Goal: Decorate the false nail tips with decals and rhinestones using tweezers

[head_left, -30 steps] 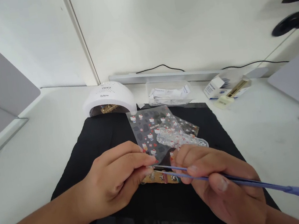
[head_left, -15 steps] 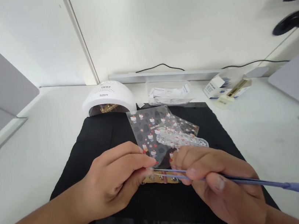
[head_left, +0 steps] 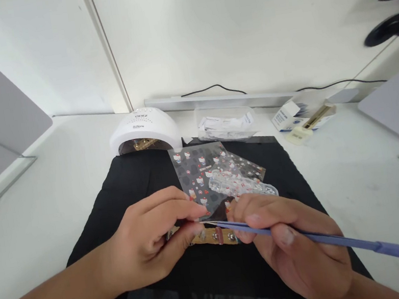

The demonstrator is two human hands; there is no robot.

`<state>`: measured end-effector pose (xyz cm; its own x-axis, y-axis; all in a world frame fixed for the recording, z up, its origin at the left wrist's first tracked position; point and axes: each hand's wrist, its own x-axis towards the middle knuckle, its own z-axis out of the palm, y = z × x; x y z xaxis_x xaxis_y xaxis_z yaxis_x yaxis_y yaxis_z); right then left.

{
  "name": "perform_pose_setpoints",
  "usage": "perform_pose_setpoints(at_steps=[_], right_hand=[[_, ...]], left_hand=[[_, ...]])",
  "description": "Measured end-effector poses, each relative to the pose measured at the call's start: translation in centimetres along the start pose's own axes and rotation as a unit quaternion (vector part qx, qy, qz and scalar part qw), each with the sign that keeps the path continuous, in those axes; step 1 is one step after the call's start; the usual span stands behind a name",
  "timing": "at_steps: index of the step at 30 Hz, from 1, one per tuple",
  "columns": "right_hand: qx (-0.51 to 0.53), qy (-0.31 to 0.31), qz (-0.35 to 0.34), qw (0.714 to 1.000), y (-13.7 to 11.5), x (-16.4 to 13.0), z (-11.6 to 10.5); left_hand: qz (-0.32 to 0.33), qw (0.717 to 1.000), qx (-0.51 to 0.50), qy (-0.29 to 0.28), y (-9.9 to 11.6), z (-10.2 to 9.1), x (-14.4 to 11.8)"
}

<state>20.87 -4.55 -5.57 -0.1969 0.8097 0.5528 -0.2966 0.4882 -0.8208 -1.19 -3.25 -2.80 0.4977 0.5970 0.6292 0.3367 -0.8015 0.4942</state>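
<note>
My left hand (head_left: 155,235) pinches the lower left corner of a clear sticker sheet (head_left: 189,180) printed with small white cartoon cats and red dots. In my right hand (head_left: 294,240) is a pair of purple tweezers (head_left: 331,238). Its prongs are pressed together, and their tips reach the sheet's near edge beside my left fingertips. Whatever lies between the tips is too small to make out. The right fingertips also rest against the sheet's right part. Below the sheet lies a gold-coloured strip (head_left: 208,238) with metal studs, partly hidden by my hands.
Under my hands is a black mat (head_left: 143,174). A clear case (head_left: 264,188) and a second, darker sheet (head_left: 257,165) lie beyond the sticker sheet. A white nail lamp (head_left: 144,125), a clear tray (head_left: 226,125) of packets and a small white box (head_left: 286,115) stand at the back.
The tweezers' prongs, apart before, are now pressed together. The sticker sheet has tilted and shifted slightly, uncovering more of the studded strip. Both hands have stayed almost in place.
</note>
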Motion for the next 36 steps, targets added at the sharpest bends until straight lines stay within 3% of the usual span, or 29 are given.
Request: perform_pose_setpoints(at_steps=[9, 20, 24, 29, 31, 36], right_hand=[[-0.01, 0.004, -0.001, 1.0, 0.0, -0.2, -0.2], [0.011, 0.046, 0.029, 0.998, -0.6, 0.1, 0.3], [0.017, 0.055, 0.032, 0.998, -0.6, 0.3, 0.1], [0.012, 0.078, 0.033, 0.996, -0.1, 0.7, -0.7], [0.002, 0.095, 0.033, 0.995, 0.2, 0.9, -1.0], [-0.012, 0.13, 0.059, 0.99, 1.3, 1.0, -1.2]], left_hand=[[-0.042, 0.991, -0.126, 0.013, -0.5, 0.6, -0.2], [-0.043, 0.991, -0.126, -0.009, -2.1, 0.3, -0.2], [-0.068, 0.988, -0.116, -0.073, -2.8, 0.0, -0.2], [-0.167, 0.965, -0.031, -0.202, -3.4, -0.6, 0.1], [-0.219, 0.958, 0.022, -0.183, -3.9, -1.0, 0.2], [-0.342, 0.923, 0.167, -0.064, -7.0, -2.5, 0.6]])
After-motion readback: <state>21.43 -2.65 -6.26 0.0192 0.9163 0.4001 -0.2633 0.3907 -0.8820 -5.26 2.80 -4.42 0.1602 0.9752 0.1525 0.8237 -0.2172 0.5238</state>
